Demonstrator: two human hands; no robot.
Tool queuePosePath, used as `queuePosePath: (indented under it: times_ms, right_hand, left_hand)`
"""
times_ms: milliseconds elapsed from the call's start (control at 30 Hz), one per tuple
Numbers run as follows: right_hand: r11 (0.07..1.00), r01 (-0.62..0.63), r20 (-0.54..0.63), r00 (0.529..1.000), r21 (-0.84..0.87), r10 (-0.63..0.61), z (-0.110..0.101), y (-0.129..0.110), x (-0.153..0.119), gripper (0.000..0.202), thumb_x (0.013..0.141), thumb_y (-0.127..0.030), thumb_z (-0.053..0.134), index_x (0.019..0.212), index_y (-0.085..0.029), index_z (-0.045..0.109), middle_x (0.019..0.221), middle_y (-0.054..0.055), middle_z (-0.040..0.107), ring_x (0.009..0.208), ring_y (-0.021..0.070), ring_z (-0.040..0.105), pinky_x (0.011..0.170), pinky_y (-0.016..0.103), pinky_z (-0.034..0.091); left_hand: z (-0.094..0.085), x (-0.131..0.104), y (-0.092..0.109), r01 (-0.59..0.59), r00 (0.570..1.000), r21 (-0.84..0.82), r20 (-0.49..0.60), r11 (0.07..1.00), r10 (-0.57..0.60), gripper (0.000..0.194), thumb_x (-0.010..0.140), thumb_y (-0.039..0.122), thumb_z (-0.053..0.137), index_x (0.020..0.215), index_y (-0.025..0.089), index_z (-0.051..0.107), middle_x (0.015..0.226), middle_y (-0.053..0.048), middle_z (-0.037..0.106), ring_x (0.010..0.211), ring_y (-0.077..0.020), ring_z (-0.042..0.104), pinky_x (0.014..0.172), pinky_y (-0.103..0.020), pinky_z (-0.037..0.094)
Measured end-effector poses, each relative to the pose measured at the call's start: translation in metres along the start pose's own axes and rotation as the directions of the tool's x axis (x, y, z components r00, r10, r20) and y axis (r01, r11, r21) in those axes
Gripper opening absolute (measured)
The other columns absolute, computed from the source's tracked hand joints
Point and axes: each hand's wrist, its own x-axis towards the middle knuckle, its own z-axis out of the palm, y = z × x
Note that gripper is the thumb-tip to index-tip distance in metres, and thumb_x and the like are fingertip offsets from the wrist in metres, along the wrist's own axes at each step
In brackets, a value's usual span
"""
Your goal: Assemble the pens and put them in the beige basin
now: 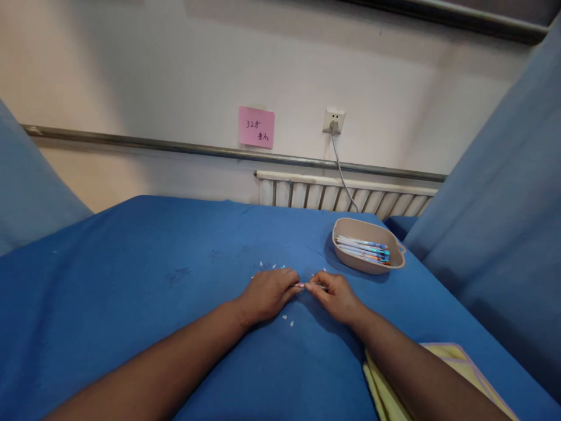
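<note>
Left hand and right hand meet fingertip to fingertip, both pinching a small pen just above the blue bench. Loose white caps (tiny, scattered) could scatter if brushed. Tray of pens near.

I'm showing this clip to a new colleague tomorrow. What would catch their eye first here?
Two hands meet mid-table on the blue cloth: the left hand and right hand pinch a thin pen between their fingertips, with small white bits scattered around them. To the right stands a beige tray holding more pens. On the wall behind hangs a pink note.
</note>
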Motion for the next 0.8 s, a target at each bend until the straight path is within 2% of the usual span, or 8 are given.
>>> queuePosePath:
  times_ms: [100, 267, 400, 500, 667, 800]
  right_hand:
    - [0.996, -0.016, -0.001, 1.0, 0.092, 0.016, 0.0018, 0.0013, 0.0002, 0.021, 0.083, -0.04, 0.052, 0.081, -0.021, 0.059, 0.063, -0.002, 0.058, 0.054, 0.0117, 0.05, 0.05, 0.022, 0.037]
    - [0.97, -0.079, -0.015, 0.996, 0.231, 0.085, 0.0053, 0.0014, 0.0021, 0.024, 0.081, -0.044, 0.052, 0.076, -0.021, 0.051, 0.056, -0.005, 0.05, 0.044, 0.0091, 0.043, 0.043, 0.021, 0.033]
    - [0.948, -0.117, 0.021, 0.993, 0.298, 0.116, 0.0055, -0.0001, 0.0026, 0.026, 0.082, -0.045, 0.049, 0.076, -0.02, 0.048, 0.054, -0.006, 0.049, 0.04, 0.0079, 0.04, 0.041, 0.02, 0.031]
    - [0.955, -0.081, 0.008, 0.997, 0.285, 0.082, 0.004, 0.0, 0.002, 0.023, 0.079, -0.042, 0.054, 0.078, -0.02, 0.051, 0.059, -0.005, 0.051, 0.048, 0.0087, 0.045, 0.046, 0.02, 0.035]
    - [0.939, -0.079, -0.013, 0.996, 0.335, 0.089, 0.0037, 0.0017, 0.0029, 0.02, 0.077, -0.038, 0.057, 0.075, -0.019, 0.052, 0.056, -0.006, 0.048, 0.048, 0.0085, 0.045, 0.047, 0.021, 0.036]
    - [0.897, -0.138, 0.031, 0.99, 0.421, 0.138, 0.0045, 0.0014, 0.0038, 0.025, 0.076, -0.042, 0.058, 0.075, -0.017, 0.053, 0.057, -0.004, 0.052, 0.042, 0.0068, 0.043, 0.043, 0.02, 0.033]
  left_hand:
    - [0.0011, 0.0015, -0.0005, -0.017, 1.0, 0.0, 0.015, 1.0, 0.017, 0.037, 0.094, 0.042, 0.03, 0.083, 0.019, 0.057, 0.081, -0.004, 0.059, 0.075, -0.0183, 0.056, 0.067, -0.027, 0.039]
    - [0.0025, 0.0009, -0.0004, 0.014, 1.0, -0.065, -0.009, 0.998, -0.014, 0.033, 0.089, 0.049, 0.041, 0.104, 0.022, 0.054, 0.092, -0.004, 0.062, 0.082, -0.02, 0.058, 0.069, -0.028, 0.039]
    - [0.0034, 0.0009, -0.0006, 0.03, 0.999, -0.03, 0.014, 0.999, -0.029, 0.034, 0.093, 0.045, 0.033, 0.09, 0.021, 0.056, 0.085, -0.003, 0.062, 0.075, -0.0174, 0.057, 0.065, -0.025, 0.038]
    - [0.0037, 0.0019, -0.0019, 0.04, 0.999, -0.025, 0.011, 0.999, -0.039, 0.039, 0.094, 0.045, 0.028, 0.085, 0.02, 0.057, 0.081, -0.003, 0.061, 0.073, -0.0172, 0.057, 0.063, -0.025, 0.037]
    - [0.0013, 0.0008, -0.0015, 0.064, 0.998, -0.074, 0.003, 0.995, -0.064, 0.034, 0.089, 0.048, 0.041, 0.106, 0.022, 0.053, 0.091, -0.004, 0.064, 0.08, -0.0197, 0.058, 0.067, -0.027, 0.039]
    - [0.0013, 0.0006, -0.0013, 0.033, 0.999, -0.033, -0.002, 0.999, -0.033, 0.031, 0.093, 0.043, 0.034, 0.093, 0.02, 0.054, 0.086, -0.003, 0.062, 0.075, -0.0175, 0.057, 0.063, -0.025, 0.037]
